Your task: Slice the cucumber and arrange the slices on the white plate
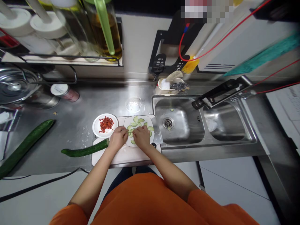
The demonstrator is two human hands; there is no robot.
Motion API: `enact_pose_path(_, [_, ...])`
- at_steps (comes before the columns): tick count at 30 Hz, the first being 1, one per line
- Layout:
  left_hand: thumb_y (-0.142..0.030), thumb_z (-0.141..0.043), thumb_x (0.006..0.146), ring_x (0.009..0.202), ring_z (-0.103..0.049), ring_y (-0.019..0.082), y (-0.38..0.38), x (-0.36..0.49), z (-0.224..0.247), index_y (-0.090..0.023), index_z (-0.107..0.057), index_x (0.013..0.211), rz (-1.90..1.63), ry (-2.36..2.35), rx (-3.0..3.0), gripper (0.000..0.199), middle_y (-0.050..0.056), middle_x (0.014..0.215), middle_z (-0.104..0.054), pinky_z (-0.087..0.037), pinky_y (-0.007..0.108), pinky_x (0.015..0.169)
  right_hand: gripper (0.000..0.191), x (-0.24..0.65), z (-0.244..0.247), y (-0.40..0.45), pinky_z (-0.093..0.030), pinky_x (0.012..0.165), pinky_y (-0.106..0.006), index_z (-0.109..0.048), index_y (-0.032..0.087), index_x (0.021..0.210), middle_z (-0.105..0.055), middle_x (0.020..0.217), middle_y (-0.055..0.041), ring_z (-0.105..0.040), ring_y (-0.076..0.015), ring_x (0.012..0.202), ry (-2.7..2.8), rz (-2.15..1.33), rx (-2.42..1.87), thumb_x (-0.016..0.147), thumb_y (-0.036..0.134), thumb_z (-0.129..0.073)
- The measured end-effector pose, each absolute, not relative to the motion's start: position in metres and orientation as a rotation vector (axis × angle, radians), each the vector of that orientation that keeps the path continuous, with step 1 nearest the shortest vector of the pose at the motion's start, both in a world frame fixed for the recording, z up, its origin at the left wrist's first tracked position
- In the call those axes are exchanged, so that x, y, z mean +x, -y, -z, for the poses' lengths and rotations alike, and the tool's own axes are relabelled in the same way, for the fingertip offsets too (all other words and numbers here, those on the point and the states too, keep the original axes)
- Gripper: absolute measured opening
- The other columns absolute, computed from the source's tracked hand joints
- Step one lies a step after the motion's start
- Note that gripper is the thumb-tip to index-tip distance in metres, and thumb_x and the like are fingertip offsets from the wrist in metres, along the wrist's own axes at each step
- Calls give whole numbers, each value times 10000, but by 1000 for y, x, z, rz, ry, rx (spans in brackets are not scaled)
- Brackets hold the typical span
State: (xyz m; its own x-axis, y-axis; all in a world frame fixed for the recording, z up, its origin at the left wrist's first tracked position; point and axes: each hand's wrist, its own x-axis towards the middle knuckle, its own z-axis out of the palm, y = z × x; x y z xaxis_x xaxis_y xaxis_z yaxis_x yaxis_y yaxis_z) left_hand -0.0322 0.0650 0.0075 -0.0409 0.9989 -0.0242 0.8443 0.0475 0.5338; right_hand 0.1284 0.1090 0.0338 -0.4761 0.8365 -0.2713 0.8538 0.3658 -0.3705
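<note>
Head view: left hand (120, 136) and right hand (141, 136) pinch cucumber slice (130, 131) over plate (128, 121)

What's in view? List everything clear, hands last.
Cutting board: one, white, counter
Square plate: one, white, cutting board
Cucumber slices: several, green, square plate
Round plate: one, white, beside square plate
Red pieces: many, red, round plate
Cucumbers: two, green, left
Jar: one, pinkish, rear left
Pot: one, silver, far left
Containers: several, mostly clear, upper left
Sink: one, silver, right
Faucet: one, dark, over sink
Caddy: one, white, behind sink
Cables: several, red, upper right
Shirt: one, orange, bottom
Left hand: one, bare, by slices
Right hand: one, bare, by slices
</note>
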Motion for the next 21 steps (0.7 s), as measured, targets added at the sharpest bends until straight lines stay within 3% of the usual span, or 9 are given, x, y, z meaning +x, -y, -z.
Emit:
enact_pose_path(8, [-212, -499, 839, 1023, -550, 218, -66, -34, -9, -220, -696, 998, -527, -1817, 1942, 253, 91, 1086, -619, -464, 377, 927, 260, 133, -33, -95, -292, 732, -350, -689, 237, 942, -624, 1036, -73, -379, -256, 1037, -2687, 660, 1322, 934, 295, -436])
enact_pose_path(21, [-225, -497, 844, 1008, -543, 220, -66, -36, -8, -217, -700, 967, -495, -1835, 1958, 238, 81, 1072, -627, -453, 356, 921, 269, 139, -30, -98, -268, 750, -349, -680, 221, 889, -656, 1013, -56, -378, -253, 1090, -2770, 634, 1199, 946, 290, -426])
